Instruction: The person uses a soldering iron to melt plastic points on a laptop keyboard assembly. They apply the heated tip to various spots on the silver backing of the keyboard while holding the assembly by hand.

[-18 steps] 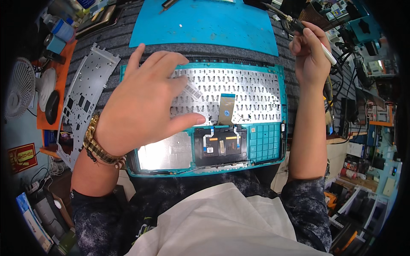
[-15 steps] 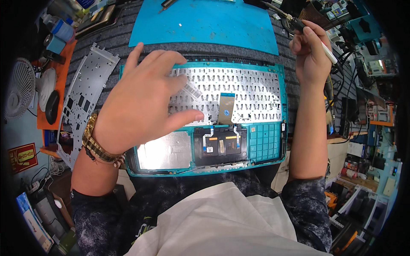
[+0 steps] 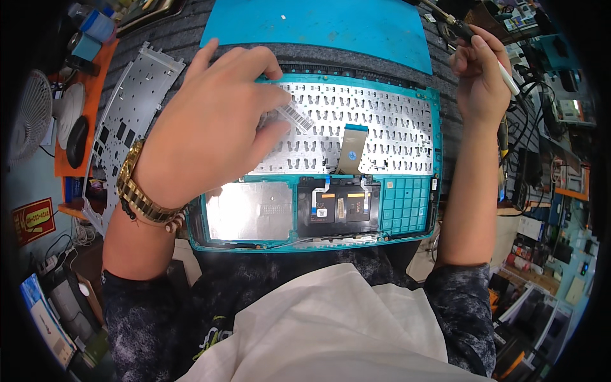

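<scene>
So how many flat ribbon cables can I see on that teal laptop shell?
3: a wide ribbon over the silver plate, plus a left white ribbon and a right white ribbon on the black module. The left hand may hide more.

A white fan (image 3: 30,121) stands near an orange ledge (image 3: 95,95).

The bench (image 3: 189,32) has a grey surface with dark ribs. Toward the middle of its far edge lies a blue mat (image 3: 318,28). At the near edge there is a teal laptop casing (image 3: 407,202), whose lower part seems to pass over this edge. By the left edge a perforated metal plate (image 3: 143,83) lies slanted. Black cables (image 3: 524,118) are by the right edge.
</scene>
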